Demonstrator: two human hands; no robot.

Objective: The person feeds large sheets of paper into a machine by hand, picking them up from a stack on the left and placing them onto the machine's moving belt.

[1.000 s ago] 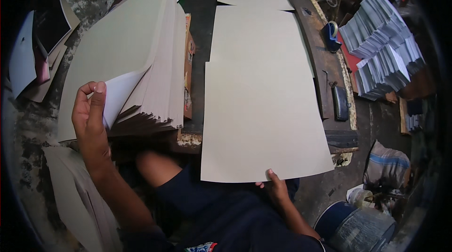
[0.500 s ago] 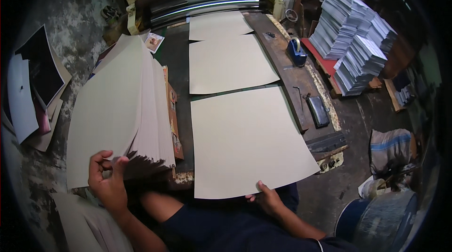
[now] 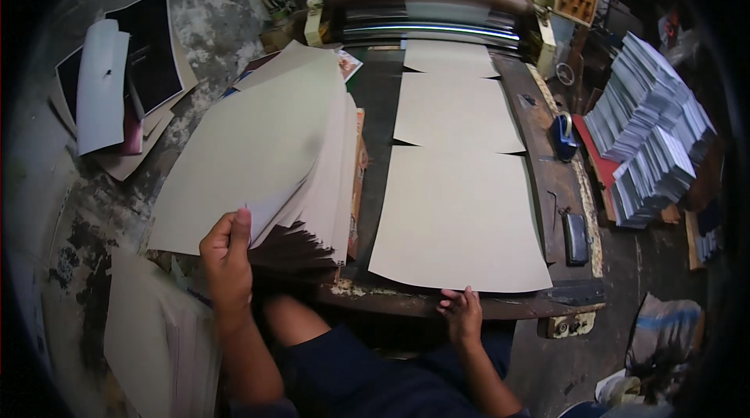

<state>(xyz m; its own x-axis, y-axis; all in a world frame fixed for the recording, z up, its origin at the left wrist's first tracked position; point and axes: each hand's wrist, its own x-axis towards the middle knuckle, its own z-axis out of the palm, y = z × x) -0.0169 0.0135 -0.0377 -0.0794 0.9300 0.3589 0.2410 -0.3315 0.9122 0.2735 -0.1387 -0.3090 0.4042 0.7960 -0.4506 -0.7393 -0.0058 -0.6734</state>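
Observation:
A tall stack of cream sheets [image 3: 234,133] leans at the left, its top sheet lifted at the near right corner. My left hand [image 3: 227,250] pinches that corner between thumb and fingers, showing a paler underside. In front of me, a large cream sheet [image 3: 461,219] lies on the dark machine table [image 3: 375,183], in line with two more sheets leading to the roller. My right hand [image 3: 462,315] is at this sheet's near edge, fingers loosely curled and apart, fingertips by the edge; whether they touch it is hard to tell.
A shiny roller [image 3: 433,30] spans the table's far end. Along the right side are a blue tape dispenser [image 3: 562,137], a hex key [image 3: 554,211] and a black case [image 3: 576,240]. Stacked white paper [image 3: 644,121] stands beyond. Another sheet pile [image 3: 156,340] is at lower left.
My left hand has closed on the stack's top sheet and raised its corner. The near sheet has slid forward against the one ahead, and my right hand's grip on it has loosened. The view has shifted left.

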